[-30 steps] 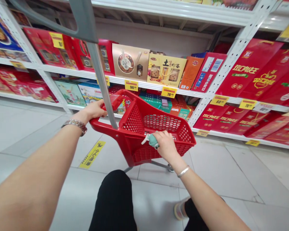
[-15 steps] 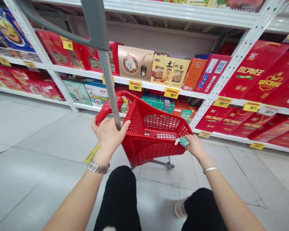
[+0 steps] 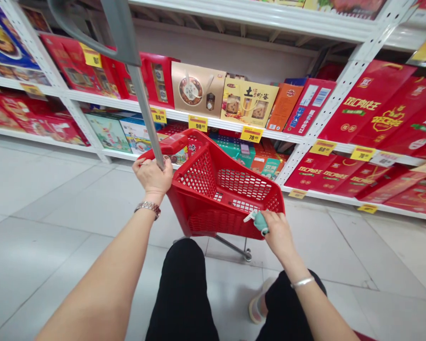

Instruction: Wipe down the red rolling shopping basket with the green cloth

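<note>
A red plastic shopping basket cart [image 3: 199, 220] with perforated walls stands in front of me on small wheels. Its metal pole [image 3: 147, 109] rises up and left to a grey plastic handle. My left hand [image 3: 153, 175], with a metal watch at the wrist, is closed round the pole's lower part, against the red grip of the cart [image 3: 177, 140]. At the cart's near right rim, my right hand [image 3: 277, 233] holds a small teal item [image 3: 261, 222] with a white tip; its kind is unclear. The basket's visible inside shows only its perforated floor and walls.
White shelving [image 3: 227, 124] runs along behind the cart, with boxes such as a beige gift box [image 3: 198, 90] and red bags [image 3: 364, 102]. Yellow price tags line the shelf edges. Grey floor tiles [image 3: 57, 246] surround the cart. My legs in black trousers [image 3: 182, 293] are close to it.
My left hand has shifted left and slightly up with the pole, and the cart has tilted a little. My right hand with the teal item has moved left and down along the rim.
</note>
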`<control>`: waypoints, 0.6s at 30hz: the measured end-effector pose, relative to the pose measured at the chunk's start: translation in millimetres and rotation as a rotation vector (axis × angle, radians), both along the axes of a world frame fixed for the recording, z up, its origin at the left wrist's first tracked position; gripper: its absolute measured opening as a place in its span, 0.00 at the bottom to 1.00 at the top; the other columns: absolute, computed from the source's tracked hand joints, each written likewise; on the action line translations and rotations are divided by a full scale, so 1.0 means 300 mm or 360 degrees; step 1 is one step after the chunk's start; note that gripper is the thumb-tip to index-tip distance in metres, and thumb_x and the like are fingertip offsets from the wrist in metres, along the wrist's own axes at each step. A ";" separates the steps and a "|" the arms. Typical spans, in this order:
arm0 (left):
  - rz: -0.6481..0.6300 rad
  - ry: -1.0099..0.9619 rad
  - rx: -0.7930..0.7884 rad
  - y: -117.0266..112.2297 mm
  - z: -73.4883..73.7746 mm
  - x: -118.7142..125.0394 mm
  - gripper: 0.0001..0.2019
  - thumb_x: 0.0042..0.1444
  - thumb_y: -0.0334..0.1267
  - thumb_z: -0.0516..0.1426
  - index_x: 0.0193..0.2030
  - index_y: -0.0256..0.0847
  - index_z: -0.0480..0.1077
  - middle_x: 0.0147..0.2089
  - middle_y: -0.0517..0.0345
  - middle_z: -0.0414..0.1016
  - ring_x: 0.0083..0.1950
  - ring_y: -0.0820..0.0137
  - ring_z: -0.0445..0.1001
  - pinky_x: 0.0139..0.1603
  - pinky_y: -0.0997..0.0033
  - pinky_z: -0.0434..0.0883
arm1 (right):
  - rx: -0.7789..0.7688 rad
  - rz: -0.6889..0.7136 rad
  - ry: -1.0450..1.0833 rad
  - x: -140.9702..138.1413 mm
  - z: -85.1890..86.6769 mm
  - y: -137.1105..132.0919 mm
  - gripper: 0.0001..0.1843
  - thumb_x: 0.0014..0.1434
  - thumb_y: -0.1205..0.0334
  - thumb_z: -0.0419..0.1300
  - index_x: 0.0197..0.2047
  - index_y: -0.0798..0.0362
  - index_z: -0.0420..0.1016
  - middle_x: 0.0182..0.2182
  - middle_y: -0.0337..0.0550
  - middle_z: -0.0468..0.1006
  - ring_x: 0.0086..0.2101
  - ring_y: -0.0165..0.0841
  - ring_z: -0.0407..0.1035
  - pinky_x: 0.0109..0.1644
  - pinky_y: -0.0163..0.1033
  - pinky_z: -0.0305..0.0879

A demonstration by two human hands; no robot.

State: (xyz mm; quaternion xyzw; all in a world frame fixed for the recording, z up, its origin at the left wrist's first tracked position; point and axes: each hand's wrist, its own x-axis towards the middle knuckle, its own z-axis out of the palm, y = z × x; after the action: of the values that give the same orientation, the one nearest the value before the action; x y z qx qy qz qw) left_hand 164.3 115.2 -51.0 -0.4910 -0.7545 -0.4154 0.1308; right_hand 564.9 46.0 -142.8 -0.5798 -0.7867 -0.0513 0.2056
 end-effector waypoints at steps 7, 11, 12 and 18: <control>-0.0039 -0.0032 -0.0060 0.044 -0.004 -0.048 0.22 0.62 0.47 0.47 0.39 0.34 0.78 0.39 0.36 0.78 0.51 0.48 0.75 0.68 0.48 0.56 | 0.0096 0.0278 0.0267 -0.244 0.103 -0.021 0.40 0.49 0.83 0.51 0.62 0.52 0.76 0.59 0.49 0.79 0.54 0.44 0.67 0.59 0.50 0.66; -0.0064 -0.0054 -0.0036 0.042 -0.009 -0.039 0.20 0.62 0.47 0.48 0.40 0.36 0.78 0.38 0.40 0.77 0.52 0.49 0.75 0.69 0.47 0.55 | -0.0004 0.0585 0.0216 -0.520 0.207 0.051 0.38 0.55 0.82 0.50 0.67 0.53 0.71 0.66 0.49 0.72 0.59 0.43 0.63 0.62 0.49 0.65; -0.0072 -0.0056 -0.0029 0.039 -0.010 -0.036 0.20 0.62 0.47 0.49 0.40 0.36 0.77 0.38 0.41 0.77 0.51 0.50 0.75 0.69 0.47 0.55 | -0.0039 0.0610 0.0177 -0.578 0.222 0.064 0.38 0.57 0.82 0.50 0.68 0.52 0.70 0.67 0.49 0.71 0.60 0.43 0.62 0.61 0.49 0.65; -0.0094 -0.0045 -0.0003 0.035 -0.012 -0.035 0.18 0.61 0.46 0.49 0.38 0.38 0.77 0.35 0.43 0.76 0.48 0.49 0.74 0.68 0.45 0.56 | -0.0081 0.0514 -0.0008 -0.639 0.177 0.057 0.33 0.64 0.78 0.50 0.69 0.49 0.68 0.66 0.49 0.72 0.55 0.45 0.64 0.55 0.51 0.66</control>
State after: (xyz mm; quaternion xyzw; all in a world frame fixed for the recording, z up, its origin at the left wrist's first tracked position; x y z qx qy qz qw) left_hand 153.8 125.8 -54.5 -0.5072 -0.7418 -0.4254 0.1073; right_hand 373.1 63.0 -89.6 -0.4507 -0.8713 0.0009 0.1944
